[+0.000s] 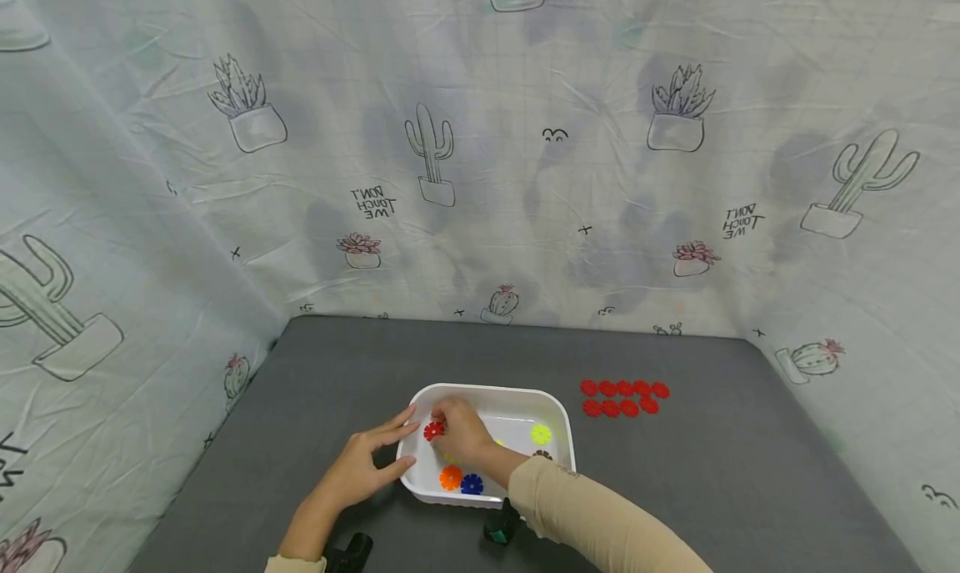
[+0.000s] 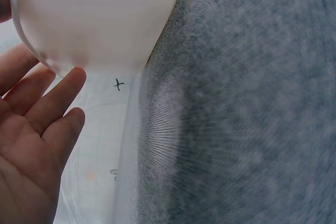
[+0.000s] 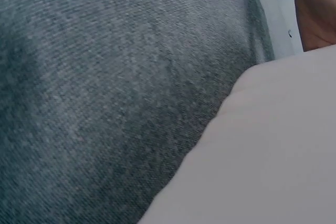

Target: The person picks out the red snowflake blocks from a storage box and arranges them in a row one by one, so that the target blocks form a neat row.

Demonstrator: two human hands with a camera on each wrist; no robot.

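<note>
A white tray [image 1: 491,392] sits on the grey mat near me. It holds an orange toothed disc [image 1: 450,477], a blue one [image 1: 472,484], a yellow-green one [image 1: 541,434] and a dark one [image 1: 542,454]. My right hand [image 1: 444,428] reaches into the tray's left end and pinches a red toothed disc [image 1: 433,430]. My left hand [image 1: 399,448] lies with straight fingers against the tray's outer left wall. In the left wrist view that hand [image 2: 63,98] touches the white tray [image 2: 100,19]. The right wrist view shows only the tray's wall [image 3: 262,156] and mat.
Two short rows of several red toothed discs [image 1: 624,398] lie on the mat [image 1: 712,473] right of the tray. A cactus-print cloth [image 1: 480,156] walls in the back and both sides. Wrist cameras [image 1: 501,527] show at the bottom edge.
</note>
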